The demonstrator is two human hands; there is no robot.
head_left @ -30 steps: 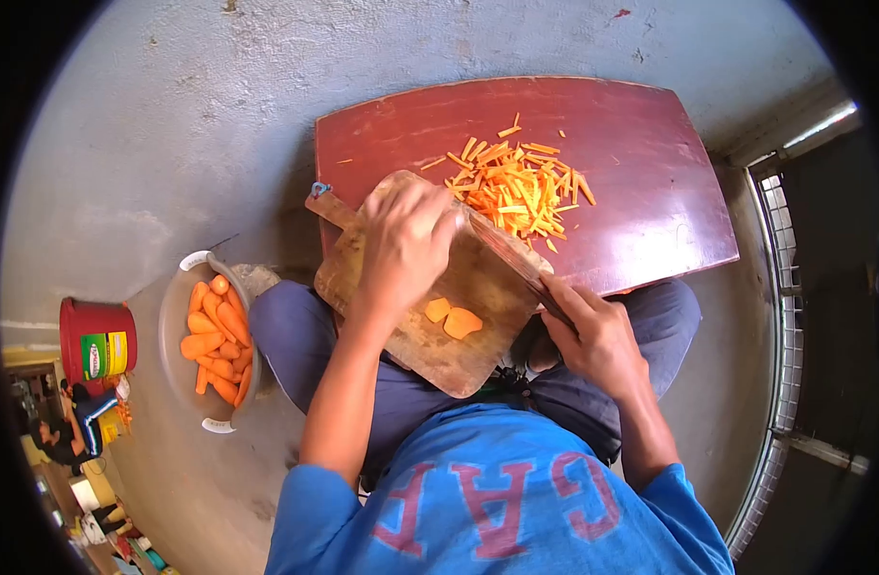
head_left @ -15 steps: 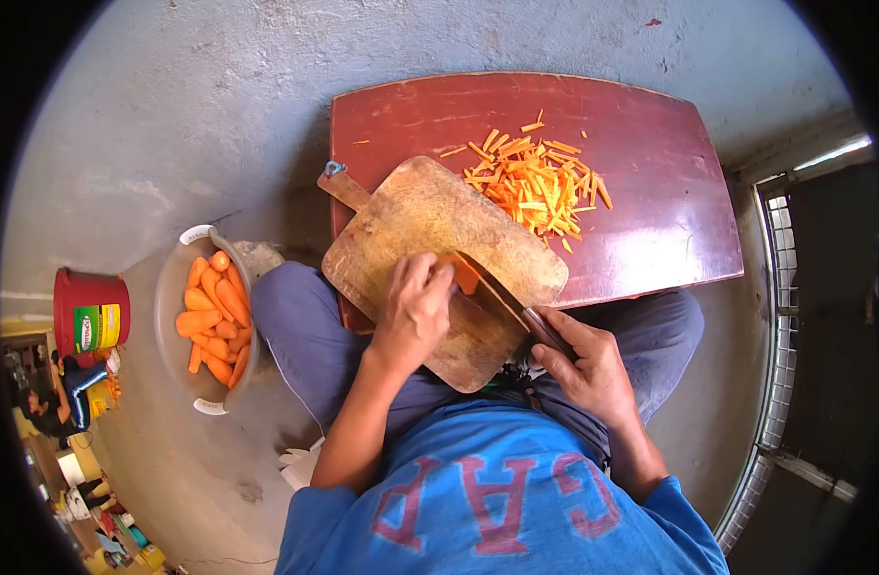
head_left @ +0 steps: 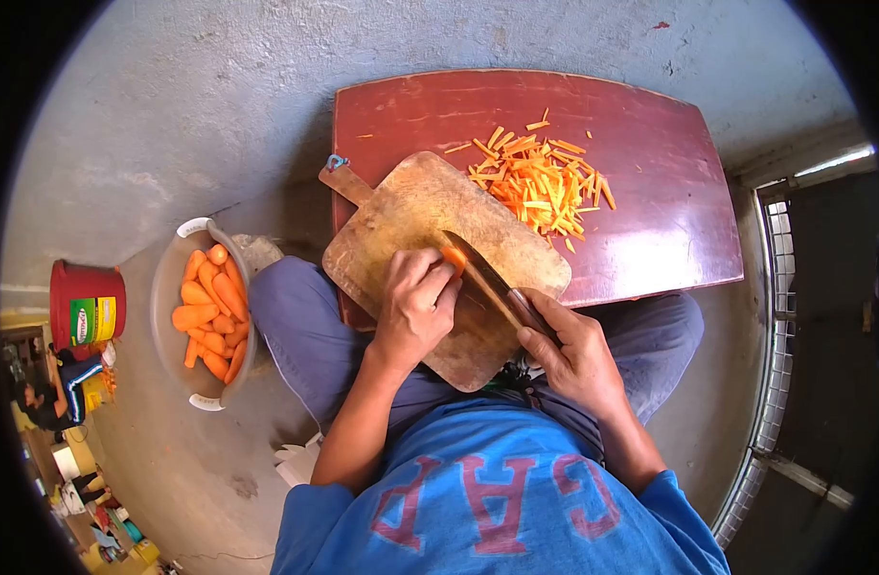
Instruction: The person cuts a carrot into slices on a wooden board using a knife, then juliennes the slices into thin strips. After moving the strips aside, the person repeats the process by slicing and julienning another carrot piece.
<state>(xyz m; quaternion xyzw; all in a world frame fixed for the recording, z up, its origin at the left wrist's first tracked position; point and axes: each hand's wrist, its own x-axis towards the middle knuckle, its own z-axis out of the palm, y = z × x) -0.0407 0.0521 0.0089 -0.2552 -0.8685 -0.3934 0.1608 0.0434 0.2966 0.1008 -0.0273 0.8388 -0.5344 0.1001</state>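
My left hand is closed around a piece of carrot over the worn wooden cutting board. Only the carrot's orange end shows past my fingertips. The handle of a dark-bladed knife is in the grip of my right hand. Its blade slants up and left across the board, right beside the carrot piece. A heap of carrot sticks lies on the red table, just beyond the board's upper right edge.
At left on the floor, a grey basin holds several peeled whole carrots. Farther left stands a red bucket, with another person close by. A wall runs behind the table; a dark door is at right.
The knife's tip has swung left and its blade lies closer to my left hand. My right hand has shifted slightly left. Less of the carrot piece shows at my left fingertips.
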